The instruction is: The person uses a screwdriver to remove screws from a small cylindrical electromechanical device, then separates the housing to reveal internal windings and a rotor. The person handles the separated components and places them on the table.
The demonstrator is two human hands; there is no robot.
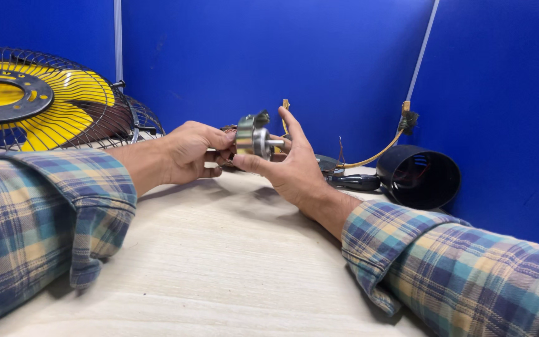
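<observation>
Motor: a small metal fan motor with a stub shaft, held up between both hands above the pale table.
Left hand: clenched on the motor's left side.
Right hand: thumb under the motor, fingers spread open behind it.
Nearby: black cylindrical housing and yellow wire at right; yellow-bladed fan in wire guard at left.
</observation>
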